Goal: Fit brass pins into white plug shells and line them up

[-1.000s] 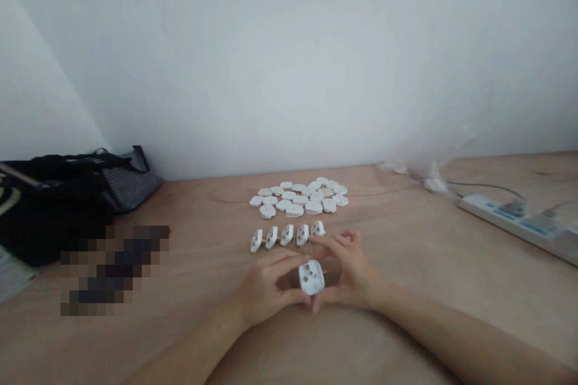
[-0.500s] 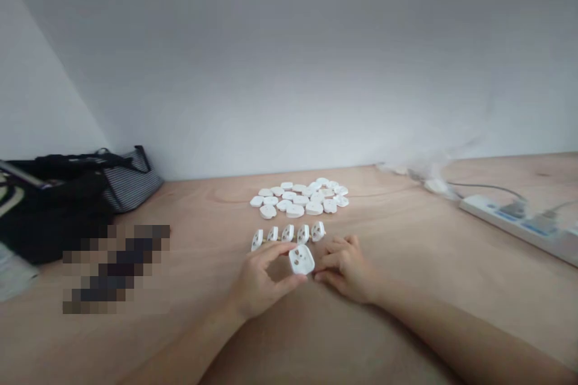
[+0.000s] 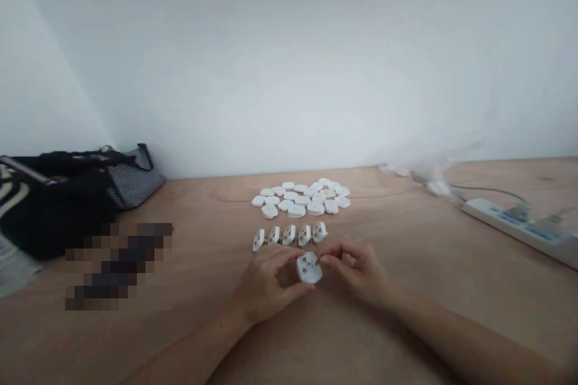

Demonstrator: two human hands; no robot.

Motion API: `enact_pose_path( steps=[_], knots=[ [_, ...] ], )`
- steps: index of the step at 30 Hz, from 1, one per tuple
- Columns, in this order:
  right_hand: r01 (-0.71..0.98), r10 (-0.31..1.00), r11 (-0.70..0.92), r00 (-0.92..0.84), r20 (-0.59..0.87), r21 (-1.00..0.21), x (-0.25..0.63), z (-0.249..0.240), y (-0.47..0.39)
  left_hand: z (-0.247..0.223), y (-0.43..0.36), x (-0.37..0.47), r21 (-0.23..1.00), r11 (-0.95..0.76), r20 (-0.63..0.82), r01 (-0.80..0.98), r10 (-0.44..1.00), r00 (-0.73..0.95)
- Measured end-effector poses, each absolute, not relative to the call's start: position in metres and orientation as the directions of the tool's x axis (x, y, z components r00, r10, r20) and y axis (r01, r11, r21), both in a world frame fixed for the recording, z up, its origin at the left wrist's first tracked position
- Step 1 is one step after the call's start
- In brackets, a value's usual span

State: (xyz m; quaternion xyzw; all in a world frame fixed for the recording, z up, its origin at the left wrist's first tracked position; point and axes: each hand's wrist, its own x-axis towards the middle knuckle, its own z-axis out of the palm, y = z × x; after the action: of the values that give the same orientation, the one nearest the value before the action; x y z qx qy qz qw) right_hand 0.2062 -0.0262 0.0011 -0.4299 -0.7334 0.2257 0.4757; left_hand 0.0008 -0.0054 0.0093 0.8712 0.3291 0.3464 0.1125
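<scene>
Head view, lower centre: the left hand (image 3: 264, 283) grips a white plug body (image 3: 309, 271); the right hand (image 3: 359, 267) pinches a small, indistinct part (image 3: 318, 261) at the body's right edge.

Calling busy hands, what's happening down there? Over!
Left hand: holding white plug piece. Right hand: close against its right side, grip unclear. Row of five plug pieces: just beyond, not between the hands.

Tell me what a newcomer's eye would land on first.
The white plug piece held in the left hand, with the right hand at its edge, draws the eye first. Just beyond stands a row of five similar pieces; farther back lies a cluster of white pieces.
</scene>
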Motion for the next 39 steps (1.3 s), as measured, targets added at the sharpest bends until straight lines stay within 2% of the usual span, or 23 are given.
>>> enact_pose_path(
  steps=[6,11,17,20,24,29,32,36,39],
  knots=[
    [0.512,0.792,0.588,-0.210,0.573,-0.626,0.203,0.003,-0.030,0.008,-0.007,0.002,0.434,-0.753,0.561,0.495,0.656,0.506],
    [0.512,0.770,0.619,-0.247,0.588,-0.596,0.204,0.003,-0.028,0.011,-0.009,0.005,0.420,-0.775,0.585,0.472,0.629,0.511],
    [0.587,0.739,0.635,-0.272,0.616,-0.502,0.208,0.000,-0.028,0.010,-0.009,0.004,0.411,-0.777,0.606,0.476,0.623,0.494],
    [0.566,0.772,0.608,-0.257,0.582,-0.557,0.214,0.001,-0.027,0.008,-0.009,0.003,0.438,-0.770,0.597,0.464,0.635,0.489],
    [0.460,0.825,0.565,-0.322,0.464,-0.685,0.217,-0.004,-0.023,0.005,-0.009,0.003,0.523,-0.742,0.570,0.420,0.670,0.475],
    [0.095,0.849,0.435,-0.373,0.373,-0.895,0.204,-0.015,-0.021,0.002,-0.011,0.005,0.634,-0.680,0.521,0.369,0.728,0.445],
    [-0.025,0.851,0.364,-0.398,0.343,-0.931,0.199,-0.013,-0.023,0.003,-0.012,0.006,0.672,-0.642,0.485,0.370,0.758,0.436],
    [0.039,0.855,0.454,-0.298,0.423,-0.890,0.211,-0.001,-0.013,0.006,-0.012,0.004,0.645,-0.635,0.469,0.426,0.769,0.434],
    [0.236,0.854,0.520,-0.154,0.497,-0.821,0.235,0.000,0.008,0.008,-0.008,-0.001,0.558,-0.677,0.393,0.481,0.726,0.565]
  ],
)
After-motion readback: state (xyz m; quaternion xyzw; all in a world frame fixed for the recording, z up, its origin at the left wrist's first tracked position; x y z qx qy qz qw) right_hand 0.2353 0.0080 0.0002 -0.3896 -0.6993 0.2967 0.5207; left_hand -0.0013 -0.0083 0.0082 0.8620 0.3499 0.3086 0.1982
